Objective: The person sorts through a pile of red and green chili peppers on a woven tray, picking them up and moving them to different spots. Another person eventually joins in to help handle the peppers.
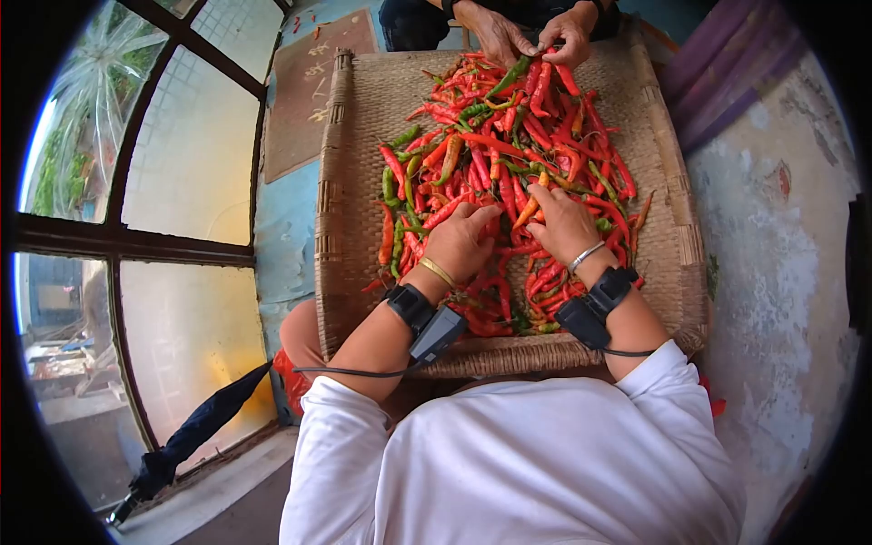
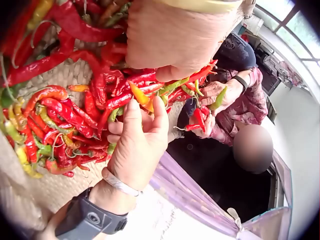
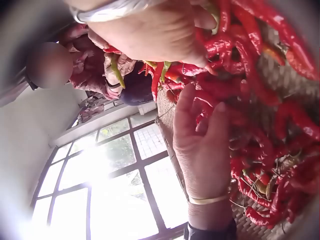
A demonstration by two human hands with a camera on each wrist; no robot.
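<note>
Red, green and orange chili peppers (image 1: 472,168) lie heaped in a shallow woven basket (image 1: 372,100). My right hand (image 1: 565,227), with a silver bangle, pinches an orange-yellow chili pepper (image 2: 140,96) between thumb and forefinger. Just left of it, my left hand (image 1: 460,243), with a gold bangle, reaches into the heap. Its thumb and forefinger stand apart among red peppers in the right wrist view, nothing pinched between the tips.
Across the basket, another person's hands (image 1: 527,38) hold a green chili pepper (image 1: 509,77) and red ones. A window (image 1: 186,154) is on the left, with a folded umbrella (image 1: 195,431) by its sill. A worn wall (image 1: 772,254) borders the right side.
</note>
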